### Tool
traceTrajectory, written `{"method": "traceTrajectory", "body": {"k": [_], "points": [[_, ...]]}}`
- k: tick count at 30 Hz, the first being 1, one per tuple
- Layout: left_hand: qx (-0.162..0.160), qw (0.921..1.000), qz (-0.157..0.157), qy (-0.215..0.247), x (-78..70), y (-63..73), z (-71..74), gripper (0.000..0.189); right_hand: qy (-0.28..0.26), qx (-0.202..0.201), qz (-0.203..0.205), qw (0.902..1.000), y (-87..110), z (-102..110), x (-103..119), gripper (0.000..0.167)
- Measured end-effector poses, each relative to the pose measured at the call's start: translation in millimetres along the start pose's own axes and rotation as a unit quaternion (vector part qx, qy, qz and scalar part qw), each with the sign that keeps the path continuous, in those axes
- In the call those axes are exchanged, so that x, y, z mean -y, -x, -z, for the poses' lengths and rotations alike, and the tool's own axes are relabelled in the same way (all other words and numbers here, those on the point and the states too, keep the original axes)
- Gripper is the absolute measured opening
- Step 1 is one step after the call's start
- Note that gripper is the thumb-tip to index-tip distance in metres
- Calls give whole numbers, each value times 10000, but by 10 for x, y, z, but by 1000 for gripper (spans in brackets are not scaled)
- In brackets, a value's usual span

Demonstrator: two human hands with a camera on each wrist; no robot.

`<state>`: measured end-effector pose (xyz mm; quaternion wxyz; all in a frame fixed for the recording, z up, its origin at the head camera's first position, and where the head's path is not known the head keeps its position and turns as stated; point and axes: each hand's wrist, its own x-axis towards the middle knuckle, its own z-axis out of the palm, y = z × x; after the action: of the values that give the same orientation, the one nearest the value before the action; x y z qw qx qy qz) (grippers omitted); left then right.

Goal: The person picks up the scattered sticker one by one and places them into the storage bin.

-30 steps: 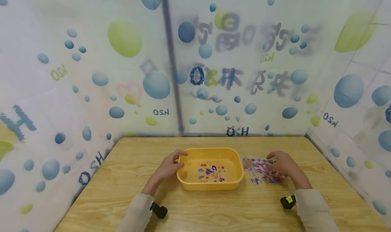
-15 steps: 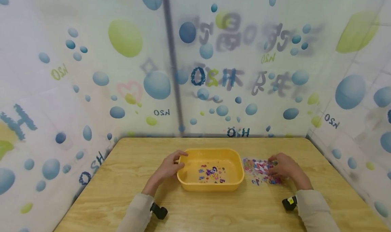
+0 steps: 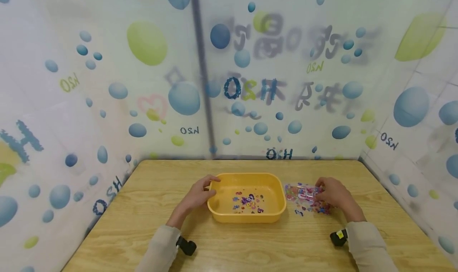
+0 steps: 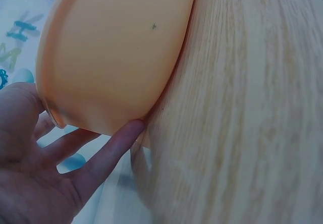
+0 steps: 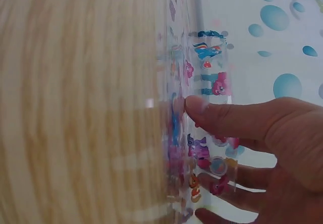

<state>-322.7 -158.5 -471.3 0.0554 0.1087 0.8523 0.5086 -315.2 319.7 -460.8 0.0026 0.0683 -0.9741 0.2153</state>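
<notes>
A yellow plastic basin (image 3: 247, 218) stands on the table, with small colourful cutouts or stickers (image 3: 248, 201) scattered over its bottom. My left hand (image 3: 196, 193) holds the basin's left end at the rim; in the left wrist view, fingers (image 4: 108, 156) touch the outer wall. Right of the basin lies clear plastic sheeting (image 3: 299, 193) with colourful pictures. My right hand (image 3: 333, 193) pinches its right part. The right wrist view shows cartoon ponies on a raised clear piece (image 5: 218, 85), with the thumb (image 5: 202, 108) in front and other fingers behind it.
The wooden table (image 3: 229, 246) carries the basin and the clear sheeting. Behind and at both sides hang curtains (image 3: 229, 117) with blue and green bubbles. Each wrist wears a small black camera, such as the left one (image 3: 187, 246).
My right hand has shifted slightly over the clear sheeting, and the glare on the sheeting has changed. My left hand stays at the basin's rim.
</notes>
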Motion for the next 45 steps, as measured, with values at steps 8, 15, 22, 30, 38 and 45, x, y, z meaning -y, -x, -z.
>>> {"method": "traceTrajectory", "body": {"k": [8,15,22,30,38,45], "points": [[30,10000,-2,32,4,7,-4,35,-118,-140,58,9998,12,-22,17,43],[88,9999,23,69,21,-2,-6,36,-188,-317,88,9993,49,-33,46,51],[85,9999,59,90,12,-10,-4,35,-264,-410,-20,9988,47,-22,17,40],[175,9998,-1,79,38,-19,-14,36,-333,-880,-93,9955,55,-69,-94,43],[127,9998,52,142,31,-3,-8,37,-1203,-774,63,9897,88,-22,-115,30],[123,9998,34,177,24,2,2,37,-1424,-697,131,9873,83,1,-107,26]]}}
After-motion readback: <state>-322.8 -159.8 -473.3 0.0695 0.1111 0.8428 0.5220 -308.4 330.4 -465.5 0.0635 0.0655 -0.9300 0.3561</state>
